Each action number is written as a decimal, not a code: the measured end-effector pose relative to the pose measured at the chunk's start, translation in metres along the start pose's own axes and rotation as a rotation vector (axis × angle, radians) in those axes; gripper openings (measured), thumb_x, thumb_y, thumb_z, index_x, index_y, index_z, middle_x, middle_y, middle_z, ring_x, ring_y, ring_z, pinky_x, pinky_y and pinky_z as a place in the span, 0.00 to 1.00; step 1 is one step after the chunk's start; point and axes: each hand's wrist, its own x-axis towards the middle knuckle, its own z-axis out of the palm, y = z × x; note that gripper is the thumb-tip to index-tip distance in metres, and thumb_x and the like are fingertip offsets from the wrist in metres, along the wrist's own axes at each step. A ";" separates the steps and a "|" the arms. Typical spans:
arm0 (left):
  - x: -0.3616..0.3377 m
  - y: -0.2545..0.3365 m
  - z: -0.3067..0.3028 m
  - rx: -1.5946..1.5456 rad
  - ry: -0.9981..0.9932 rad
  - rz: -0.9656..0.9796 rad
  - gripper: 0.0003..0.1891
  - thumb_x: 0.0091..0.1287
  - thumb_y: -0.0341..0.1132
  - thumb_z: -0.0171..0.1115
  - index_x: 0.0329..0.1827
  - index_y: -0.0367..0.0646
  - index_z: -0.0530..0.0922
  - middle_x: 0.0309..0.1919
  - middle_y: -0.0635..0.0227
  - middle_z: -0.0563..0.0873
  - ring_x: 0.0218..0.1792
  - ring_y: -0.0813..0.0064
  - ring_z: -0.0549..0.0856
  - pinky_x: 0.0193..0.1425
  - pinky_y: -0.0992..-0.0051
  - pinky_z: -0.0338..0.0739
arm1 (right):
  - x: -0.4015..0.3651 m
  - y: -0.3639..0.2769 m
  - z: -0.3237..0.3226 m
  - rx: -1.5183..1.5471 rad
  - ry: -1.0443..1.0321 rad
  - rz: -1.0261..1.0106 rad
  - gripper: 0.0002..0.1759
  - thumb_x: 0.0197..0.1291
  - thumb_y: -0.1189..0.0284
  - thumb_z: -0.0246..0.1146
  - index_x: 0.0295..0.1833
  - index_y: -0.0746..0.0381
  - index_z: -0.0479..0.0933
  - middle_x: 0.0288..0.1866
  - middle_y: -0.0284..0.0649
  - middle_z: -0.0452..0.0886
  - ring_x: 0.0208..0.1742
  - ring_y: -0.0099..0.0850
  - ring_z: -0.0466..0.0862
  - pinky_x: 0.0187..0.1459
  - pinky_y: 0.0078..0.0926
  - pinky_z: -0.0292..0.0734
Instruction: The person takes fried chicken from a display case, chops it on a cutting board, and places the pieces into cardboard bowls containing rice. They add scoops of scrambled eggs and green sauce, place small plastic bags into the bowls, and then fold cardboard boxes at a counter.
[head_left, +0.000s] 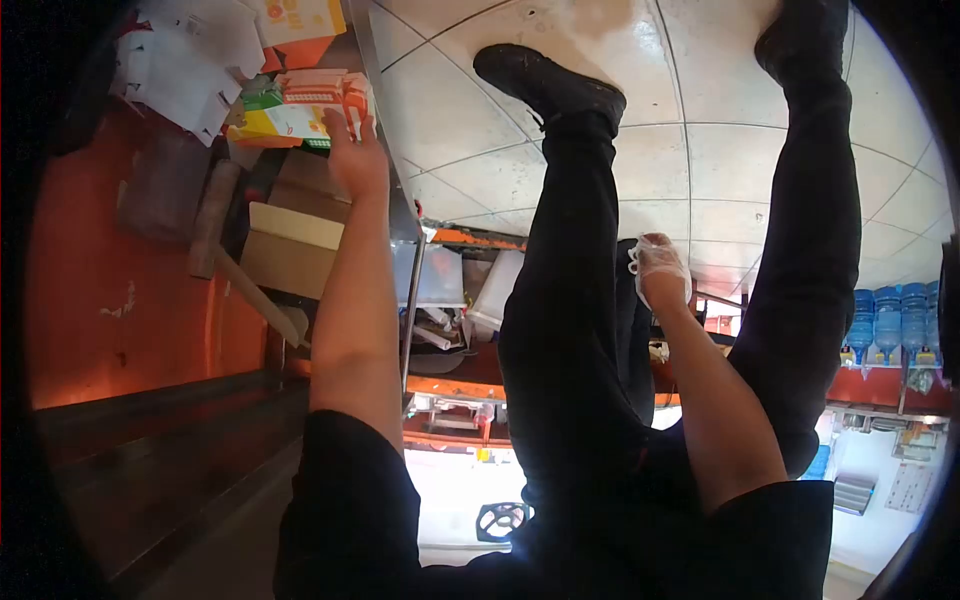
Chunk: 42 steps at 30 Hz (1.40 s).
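My left hand (358, 155) reaches to the upper left. Its fingers close on the edge of several printed cardboard cartons (305, 112), coloured orange, yellow, green and white, which look flattened and stacked. Lower down, between my legs in the view, is my right hand (660, 265). Thin translucent plastic (668, 257), like a disposable glove, covers it. The fingers look curled, and whatever may be inside them is hidden.
White cardboard pieces (190, 60) and a yellow-orange carton (300, 18) lie beyond the stack. Below it stands an open brown box (290, 240). A metal shelf edge (375, 80) runs beside my left hand. My shoe (550, 80) rests on the tiled floor (640, 160). Blue water bottles (888, 315) stand far right.
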 end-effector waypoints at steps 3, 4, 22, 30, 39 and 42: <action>0.005 -0.019 -0.008 -0.017 -0.052 -0.020 0.30 0.70 0.37 0.70 0.73 0.36 0.74 0.66 0.42 0.81 0.64 0.50 0.84 0.59 0.62 0.85 | 0.012 0.040 0.011 -0.353 0.177 -0.293 0.18 0.78 0.62 0.51 0.58 0.63 0.77 0.47 0.44 0.86 0.43 0.34 0.88 0.48 0.31 0.80; 0.009 -0.035 -0.007 -0.058 -0.012 0.098 0.30 0.70 0.38 0.71 0.73 0.37 0.75 0.64 0.44 0.82 0.61 0.51 0.85 0.58 0.62 0.85 | 0.013 0.035 0.008 -0.256 0.109 -0.089 0.19 0.78 0.61 0.50 0.57 0.63 0.78 0.46 0.45 0.86 0.42 0.33 0.88 0.47 0.31 0.80; 0.014 -0.031 -0.010 0.058 0.082 0.477 0.23 0.72 0.40 0.64 0.65 0.35 0.78 0.62 0.46 0.81 0.60 0.45 0.82 0.60 0.54 0.82 | 0.008 0.008 -0.015 -0.446 0.153 -0.261 0.20 0.77 0.59 0.51 0.56 0.61 0.79 0.46 0.51 0.86 0.50 0.45 0.86 0.54 0.42 0.79; -0.009 -0.016 -0.059 0.147 0.094 0.024 0.11 0.72 0.31 0.53 0.49 0.32 0.77 0.39 0.40 0.86 0.43 0.38 0.86 0.47 0.49 0.81 | 0.006 -0.015 -0.026 -0.264 0.021 -0.012 0.15 0.69 0.70 0.54 0.55 0.57 0.82 0.60 0.47 0.82 0.59 0.47 0.84 0.61 0.43 0.79; -0.139 0.037 -0.214 -0.004 0.484 -0.026 0.08 0.71 0.29 0.53 0.38 0.32 0.76 0.33 0.40 0.83 0.36 0.35 0.82 0.42 0.47 0.75 | -0.113 -0.127 -0.132 -0.303 0.239 -0.516 0.21 0.66 0.65 0.65 0.61 0.62 0.78 0.59 0.51 0.83 0.57 0.52 0.84 0.61 0.46 0.79; -0.252 0.105 -0.275 -0.082 0.308 0.150 0.02 0.67 0.23 0.57 0.37 0.35 0.77 0.32 0.45 0.82 0.35 0.39 0.80 0.41 0.51 0.75 | -0.216 -0.211 -0.193 -0.412 0.277 -1.069 0.41 0.56 0.64 0.75 0.76 0.55 0.68 0.75 0.50 0.72 0.72 0.51 0.74 0.71 0.42 0.72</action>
